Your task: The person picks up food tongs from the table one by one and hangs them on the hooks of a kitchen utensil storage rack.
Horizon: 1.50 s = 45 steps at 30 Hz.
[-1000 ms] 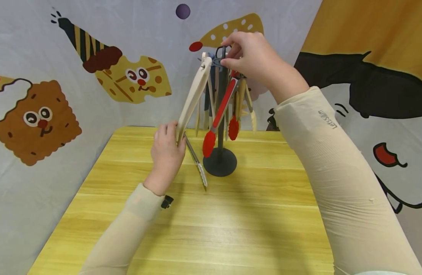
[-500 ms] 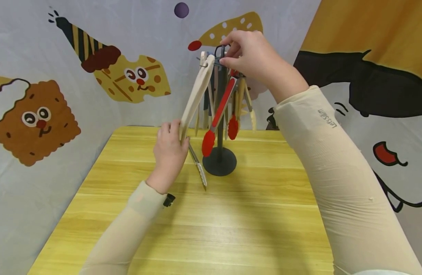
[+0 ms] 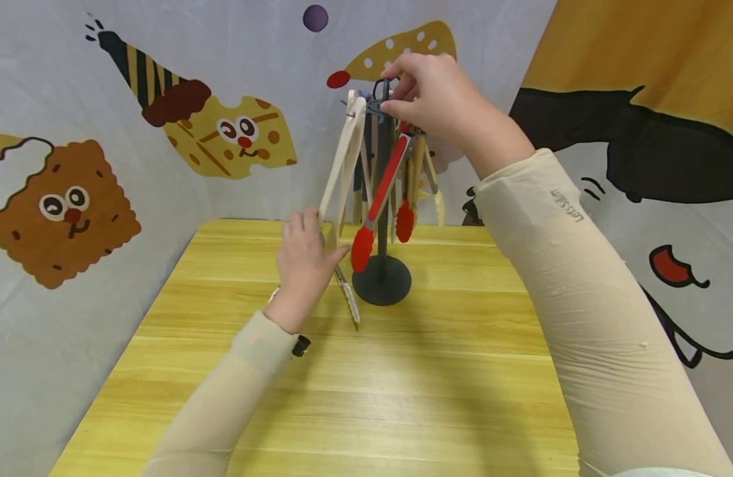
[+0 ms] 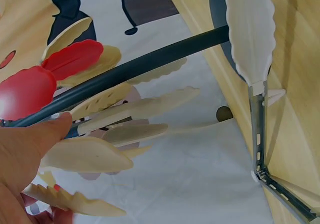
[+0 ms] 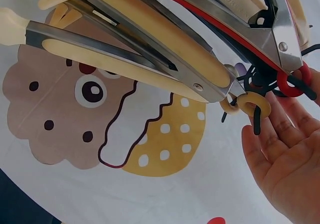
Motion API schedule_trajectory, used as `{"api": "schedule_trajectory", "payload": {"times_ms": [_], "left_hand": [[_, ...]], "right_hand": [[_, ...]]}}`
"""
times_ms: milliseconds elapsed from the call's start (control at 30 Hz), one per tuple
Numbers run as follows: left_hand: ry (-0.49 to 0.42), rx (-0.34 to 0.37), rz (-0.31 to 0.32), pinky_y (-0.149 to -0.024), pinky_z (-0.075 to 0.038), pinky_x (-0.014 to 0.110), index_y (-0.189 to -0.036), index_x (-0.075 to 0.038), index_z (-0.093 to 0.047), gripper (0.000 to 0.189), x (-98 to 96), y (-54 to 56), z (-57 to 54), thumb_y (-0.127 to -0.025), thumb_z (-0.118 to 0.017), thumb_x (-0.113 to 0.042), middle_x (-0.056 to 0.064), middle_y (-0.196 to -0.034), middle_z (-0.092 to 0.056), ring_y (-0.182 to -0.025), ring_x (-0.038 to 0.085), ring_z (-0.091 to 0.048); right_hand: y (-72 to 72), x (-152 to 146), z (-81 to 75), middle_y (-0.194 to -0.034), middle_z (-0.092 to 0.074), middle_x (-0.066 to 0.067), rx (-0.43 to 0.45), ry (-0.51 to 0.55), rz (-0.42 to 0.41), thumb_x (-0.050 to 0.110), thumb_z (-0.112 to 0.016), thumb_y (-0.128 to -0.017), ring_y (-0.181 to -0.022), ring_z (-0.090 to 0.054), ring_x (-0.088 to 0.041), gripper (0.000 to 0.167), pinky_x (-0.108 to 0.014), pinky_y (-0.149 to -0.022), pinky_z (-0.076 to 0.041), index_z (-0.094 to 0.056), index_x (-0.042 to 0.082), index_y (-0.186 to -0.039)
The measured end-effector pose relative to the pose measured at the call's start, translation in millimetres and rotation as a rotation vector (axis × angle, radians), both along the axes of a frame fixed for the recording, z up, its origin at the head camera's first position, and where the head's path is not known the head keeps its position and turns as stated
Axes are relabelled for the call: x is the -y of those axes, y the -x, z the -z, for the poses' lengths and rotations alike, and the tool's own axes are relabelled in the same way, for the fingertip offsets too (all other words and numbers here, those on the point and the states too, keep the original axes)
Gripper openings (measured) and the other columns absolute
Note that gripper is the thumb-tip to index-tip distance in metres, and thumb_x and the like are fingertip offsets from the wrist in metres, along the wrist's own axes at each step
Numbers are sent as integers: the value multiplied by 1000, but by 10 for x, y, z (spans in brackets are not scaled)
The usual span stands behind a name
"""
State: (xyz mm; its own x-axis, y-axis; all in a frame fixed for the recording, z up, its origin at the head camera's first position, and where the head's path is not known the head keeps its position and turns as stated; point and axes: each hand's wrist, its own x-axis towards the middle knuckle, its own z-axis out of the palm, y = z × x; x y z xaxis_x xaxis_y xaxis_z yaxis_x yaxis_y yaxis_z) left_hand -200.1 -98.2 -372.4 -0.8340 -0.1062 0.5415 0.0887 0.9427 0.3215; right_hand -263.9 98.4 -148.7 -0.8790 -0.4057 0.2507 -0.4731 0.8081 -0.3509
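Observation:
A dark upright stand (image 3: 382,281) with a round base bears several hanging tongs. My right hand (image 3: 438,93) pinches the loop at its top between thumb and fingers. Cream tongs (image 3: 337,162) hang on the stand's left side, their two arms spread apart. Beside their lower ends is my left hand (image 3: 303,255), fingers raised and thumb stretched to the right; whether it touches them is unclear. Red-tipped tongs (image 3: 389,179) hang in front of the pole. In the right wrist view, yellow-handled tongs (image 5: 170,38) hang by a ring from a hook near my right hand.
Metal tongs with white scalloped tips (image 3: 350,301) lie on the wooden table (image 3: 396,397), left of the stand's base. Behind the table's back edge stands a wall cloth (image 3: 253,40) printed with cartoon food.
My left hand has moved slightly right and spread its thumb from its fingers. The cream tongs' arms, held together before, now stand apart. My right hand stays at the stand's top.

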Motion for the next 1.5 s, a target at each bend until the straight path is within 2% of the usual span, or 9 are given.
{"api": "schedule_trajectory", "payload": {"times_ms": [133,233,533,767,900,1100,1367,1500], "left_hand": [[16,17,0,-41,-40,29,-122,-9,-41,78,-20,6,19,-68,-80,-50,7,-93,-44,-71,21,-42],[30,2,2,-41,-40,29,-122,-10,-41,76,-31,16,17,-69,-81,-48,8,-92,-44,-70,21,-42],[29,-21,17,-41,-41,29,-126,-11,-40,79,-61,37,1,-69,-81,-47,9,-94,-45,-73,21,-41],[41,-46,62,-44,-41,29,-128,-9,-36,84,-47,37,29,-67,-84,-43,9,-94,-45,-77,22,-41],[45,-63,68,-44,-42,29,-129,-10,-35,86,-50,48,31,-66,-84,-41,9,-95,-46,-77,23,-42],[39,-77,69,-45,-44,31,-136,-13,-33,93,-52,73,33,-64,-86,-39,10,-97,-47,-80,24,-44],[52,-116,105,-44,-41,32,-142,-17,-29,104,-13,85,70,-60,-88,-40,9,-96,-46,-80,24,-43],[64,-90,115,-45,-40,32,-146,-22,-25,110,11,74,75,-58,-89,-41,9,-99,-47,-82,24,-43]], "right_hand": [[1,-6,6,-122,-59,-5,0,5,0,31,-53,-96,-108,-58,-18,48,-31,-95,-48,-43,17,-140],[-2,-16,7,-122,-59,-5,0,12,2,31,-53,-96,-108,-57,-18,48,-32,-95,-48,-44,17,-140],[-9,-17,10,-122,-59,-5,0,8,0,31,-53,-96,-109,-57,-19,48,-32,-95,-48,-44,17,-140],[-5,-13,15,-122,-59,-5,8,17,3,30,-53,-96,-107,-57,-18,47,-31,-95,-48,-44,17,-140],[2,-20,15,-121,-59,-5,8,16,2,31,-53,-95,-107,-57,-18,48,-31,-95,-48,-43,18,-140],[6,-14,18,-122,-59,-5,9,11,1,31,-53,-96,-108,-58,-18,48,-31,-94,-48,-43,18,-141],[2,-4,8,-120,-60,-5,1,16,-6,30,-53,-96,-108,-58,-18,47,-31,-93,-49,-44,16,-140],[-4,-3,3,-121,-60,-5,-2,16,-9,30,-53,-96,-108,-58,-18,47,-31,-94,-48,-44,16,-140]]}}
